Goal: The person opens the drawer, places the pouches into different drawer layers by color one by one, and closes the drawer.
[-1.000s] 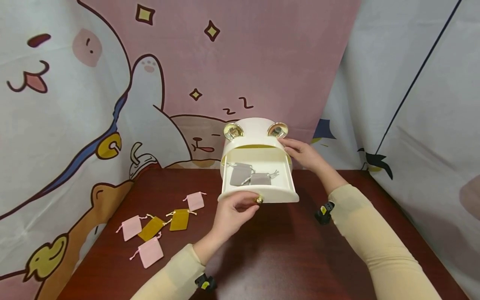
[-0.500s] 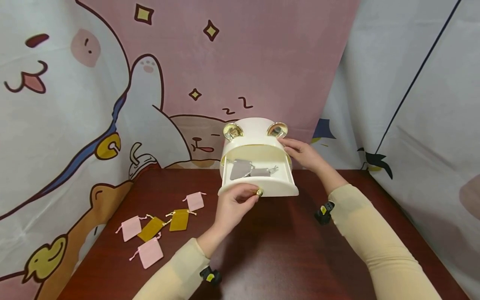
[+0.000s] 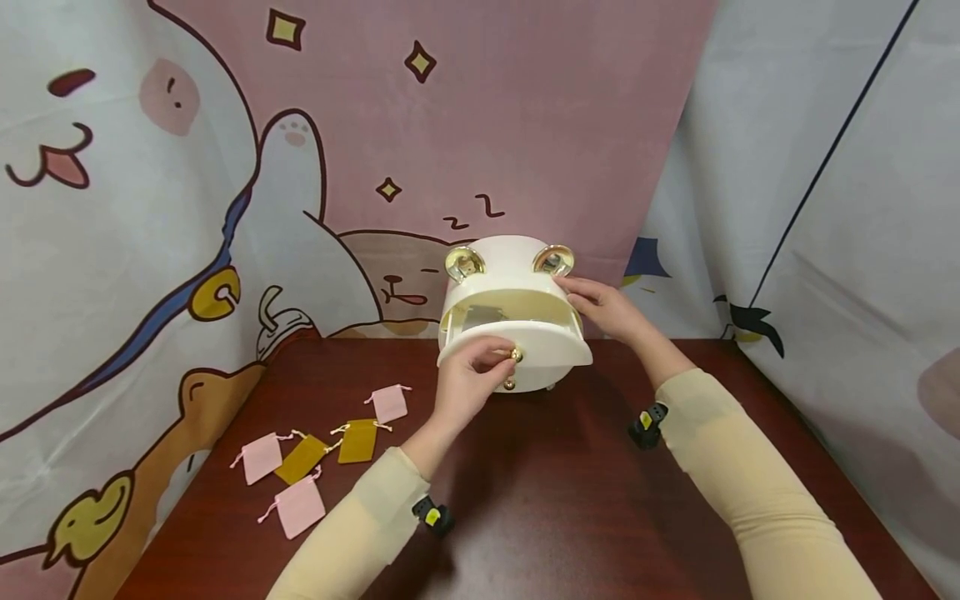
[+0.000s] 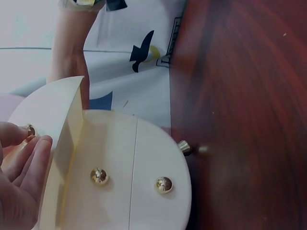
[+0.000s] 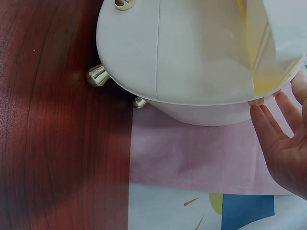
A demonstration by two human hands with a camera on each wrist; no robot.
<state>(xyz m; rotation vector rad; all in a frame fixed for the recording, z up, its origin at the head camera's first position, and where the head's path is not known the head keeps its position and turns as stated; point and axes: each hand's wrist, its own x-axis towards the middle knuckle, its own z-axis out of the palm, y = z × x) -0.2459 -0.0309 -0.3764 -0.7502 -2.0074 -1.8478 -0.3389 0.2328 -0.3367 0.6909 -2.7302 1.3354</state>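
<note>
A white storage box (image 3: 510, 258) with gold-rimmed ears stands at the back of the table. Its top drawer (image 3: 555, 340) is partly pulled out, and grey drawstring pouches (image 3: 483, 315) inside are mostly hidden behind the drawer front. My left hand (image 3: 468, 375) pinches the gold drawer knob (image 3: 517, 355) between thumb and fingers; the left wrist view shows this grip from the side, with two lower knobs (image 4: 100, 176) below it. At the box's right side, my right hand (image 3: 603, 308) rests its fairly straight fingers (image 5: 268, 127) against the wall near the ear.
Pink drawstring pouches (image 3: 300, 506) and mustard-yellow ones (image 3: 357, 441) lie on the left of the dark red table (image 3: 585, 500). A cartoon-printed cloth (image 3: 540, 125) hangs behind and at both sides. Short gold feet (image 5: 97, 76) hold the box off the table.
The top drawer has slid inward, away from me, with my left hand on its knob. Less of the grey pouches shows, and a lower knob has come into view. My right hand has stayed put.
</note>
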